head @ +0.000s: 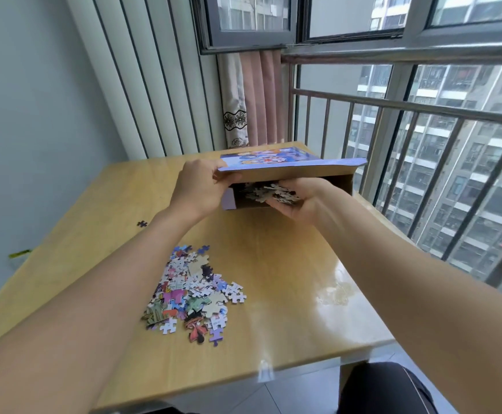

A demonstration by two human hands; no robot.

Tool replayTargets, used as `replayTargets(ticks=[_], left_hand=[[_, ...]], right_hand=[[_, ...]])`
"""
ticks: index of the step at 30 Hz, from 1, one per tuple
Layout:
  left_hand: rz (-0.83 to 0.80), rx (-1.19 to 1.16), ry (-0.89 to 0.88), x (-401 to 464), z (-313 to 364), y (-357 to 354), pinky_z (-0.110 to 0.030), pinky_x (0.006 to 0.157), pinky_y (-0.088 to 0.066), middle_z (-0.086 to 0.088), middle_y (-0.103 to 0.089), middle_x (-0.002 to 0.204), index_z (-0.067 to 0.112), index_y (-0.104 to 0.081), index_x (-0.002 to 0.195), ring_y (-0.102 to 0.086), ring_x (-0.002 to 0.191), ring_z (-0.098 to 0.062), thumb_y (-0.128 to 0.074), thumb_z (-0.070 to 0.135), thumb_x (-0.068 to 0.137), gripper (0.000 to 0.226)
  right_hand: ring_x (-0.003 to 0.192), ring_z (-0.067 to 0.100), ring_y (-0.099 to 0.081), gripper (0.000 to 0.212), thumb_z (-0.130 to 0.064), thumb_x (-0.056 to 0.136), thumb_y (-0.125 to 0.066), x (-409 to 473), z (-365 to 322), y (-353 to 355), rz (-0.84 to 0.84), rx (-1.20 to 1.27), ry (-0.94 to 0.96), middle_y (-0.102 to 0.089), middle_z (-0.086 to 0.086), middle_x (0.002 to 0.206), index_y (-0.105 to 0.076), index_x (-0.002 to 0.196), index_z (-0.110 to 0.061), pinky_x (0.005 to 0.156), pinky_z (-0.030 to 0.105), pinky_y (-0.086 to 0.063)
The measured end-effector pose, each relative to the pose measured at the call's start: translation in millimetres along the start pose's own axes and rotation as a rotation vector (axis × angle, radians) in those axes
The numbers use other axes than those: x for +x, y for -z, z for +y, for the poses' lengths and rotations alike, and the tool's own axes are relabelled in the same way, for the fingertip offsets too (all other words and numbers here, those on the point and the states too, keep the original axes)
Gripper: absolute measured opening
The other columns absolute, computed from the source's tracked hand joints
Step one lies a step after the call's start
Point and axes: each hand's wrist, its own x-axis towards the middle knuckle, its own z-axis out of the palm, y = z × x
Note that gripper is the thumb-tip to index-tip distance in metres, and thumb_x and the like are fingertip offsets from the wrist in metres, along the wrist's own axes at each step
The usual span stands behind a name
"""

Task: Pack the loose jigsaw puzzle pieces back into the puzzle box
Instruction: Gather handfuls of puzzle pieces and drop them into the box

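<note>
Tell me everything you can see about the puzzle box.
The puzzle box is brown cardboard with a purple-blue cartoon print on top. It lies at the table's far edge, its open end facing the person. The left hand holds its flap up; the right hand pushes a handful of pieces into its opening.

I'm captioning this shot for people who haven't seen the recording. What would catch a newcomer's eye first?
First, the puzzle box at the table's far side: the left hand holds its flap up while the right hand pushes a handful of pieces into the opening. Next, the colourful pile of loose pieces lying mid-table between the forearms. One stray piece sits apart near the left edge.
</note>
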Motion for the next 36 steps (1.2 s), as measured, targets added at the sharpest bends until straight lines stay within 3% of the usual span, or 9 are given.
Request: replayTargets(ticks=[3, 7, 10, 14, 17, 20, 26, 30, 36], left_hand=[[0.010, -0.029, 0.020, 4, 5, 0, -0.031, 0.063, -0.042, 0.002, -0.066, 0.070, 0.015, -0.075, 0.084, -0.055, 0.068, -0.021, -0.071, 0.028, 0.090, 0.015], [0.048, -0.089, 0.042, 10, 16, 4, -0.020, 0.067, -0.046, 0.011, -0.068, 0.075, 0.018, -0.078, 0.096, -0.064, 0.072, -0.011, -0.071, 0.026, 0.091, 0.012], [0.066, -0.125, 0.063, 15, 16, 7, -0.015, 0.057, -0.036, 0.013, -0.062, 0.064, 0.023, -0.073, 0.082, -0.052, 0.060, -0.008, -0.072, 0.027, 0.090, 0.009], [0.069, -0.116, 0.056, 16, 12, 13, -0.020, 0.055, -0.033, 0.002, -0.060, 0.061, 0.020, -0.066, 0.072, -0.043, 0.056, -0.011, -0.071, 0.029, 0.091, 0.022], [0.074, -0.108, 0.053, 16, 11, 13, -0.020, 0.057, -0.037, 0.007, -0.061, 0.063, 0.022, -0.068, 0.075, -0.048, 0.057, -0.006, -0.071, 0.030, 0.091, 0.019], [0.105, -0.112, 0.075, 15, 12, 9, -0.022, 0.063, -0.044, 0.007, -0.065, 0.068, 0.017, -0.074, 0.084, -0.054, 0.061, -0.007, -0.071, 0.029, 0.090, 0.014], [0.323, -0.272, 0.053, 38, 36, 30, -0.011, 0.069, -0.048, 0.014, -0.065, 0.078, 0.023, -0.068, 0.092, -0.060, 0.072, -0.001, -0.064, 0.024, 0.096, 0.005], [0.345, -0.448, 0.100, 73, 44, 61, -0.048, 0.081, -0.060, 0.008, -0.068, 0.079, 0.024, -0.070, 0.093, -0.068, 0.080, -0.018, -0.063, 0.029, 0.094, 0.009], [0.344, -0.464, 0.120, 75, 44, 69, -0.049, 0.080, -0.060, 0.002, -0.072, 0.085, 0.025, -0.071, 0.092, -0.072, 0.084, -0.024, -0.063, 0.028, 0.096, 0.009]], right_hand=[[0.098, 0.037, -0.067, 0.030, 0.001, 0.095, -0.040, 5, -12, -16, 0.086, 0.152, 0.097, -0.067, 0.019, 0.111, -0.058, 0.118, -0.005, 0.073, 0.050, -0.060], [0.105, 0.040, -0.065, 0.039, -0.004, 0.080, -0.037, 19, -23, -23, 0.151, 0.163, 0.175, -0.068, 0.017, 0.115, -0.065, 0.106, -0.010, 0.089, 0.056, -0.054], [0.107, 0.032, -0.057, 0.024, 0.007, 0.081, -0.042, 15, -26, -12, 0.155, -0.209, 0.237, -0.059, 0.016, 0.112, -0.061, 0.089, -0.005, 0.097, 0.036, -0.050], [0.079, 0.019, -0.051, 0.037, 0.002, 0.089, -0.043, 15, -26, 11, 0.172, -0.942, 0.482, -0.057, 0.006, 0.096, -0.063, 0.120, -0.002, 0.066, 0.023, -0.051], [0.088, 0.023, -0.062, 0.040, -0.005, 0.084, -0.055, 8, -19, 29, 0.109, -1.480, 0.925, -0.070, 0.002, 0.107, -0.070, 0.119, -0.017, 0.066, 0.027, -0.053], [0.094, 0.027, -0.063, 0.029, -0.017, 0.087, -0.065, 6, -7, 35, 0.193, -1.876, 1.092, -0.069, 0.002, 0.107, -0.071, 0.115, -0.024, 0.069, 0.037, -0.052], [0.097, 0.034, -0.061, 0.016, -0.010, 0.088, -0.065, 5, -47, 13, 0.327, -1.627, 1.596, -0.070, 0.005, 0.106, -0.079, 0.096, -0.015, 0.065, 0.040, -0.053], [0.086, 0.029, -0.064, 0.017, -0.006, 0.090, -0.069, -13, -72, -14, 0.371, -1.589, 1.715, -0.072, 0.005, 0.096, -0.079, 0.100, -0.015, 0.073, 0.041, -0.055], [0.079, 0.026, -0.063, 0.014, -0.008, 0.091, -0.069, -20, -80, -17, 0.344, -1.554, 1.756, -0.074, 0.003, 0.090, -0.080, 0.094, -0.015, 0.068, 0.040, -0.056]])
